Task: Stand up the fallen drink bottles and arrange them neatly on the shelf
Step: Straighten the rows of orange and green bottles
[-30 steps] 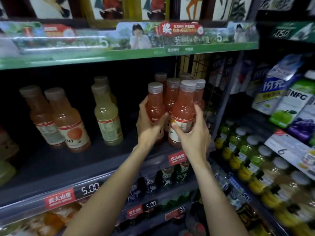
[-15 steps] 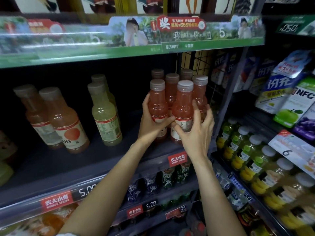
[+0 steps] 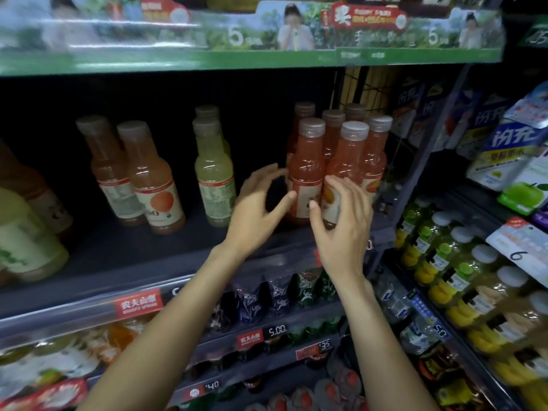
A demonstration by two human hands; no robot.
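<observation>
I see my left hand (image 3: 258, 207) released, fingers spread and relaxed just left of the front-left pink bottle (image 3: 307, 173), thumb tip close to its label but gripping nothing. My right hand (image 3: 344, 221) is also released, fingers loosely arched in front of the front-right pink bottle (image 3: 345, 170); I cannot tell whether the fingertips touch it. Both bottles stand upright at the front of a tight cluster of pink bottles at the right end of the shelf (image 3: 142, 256). Further left stand two yellow-green bottles (image 3: 213, 176) and two orange bottles (image 3: 148, 182), all upright.
</observation>
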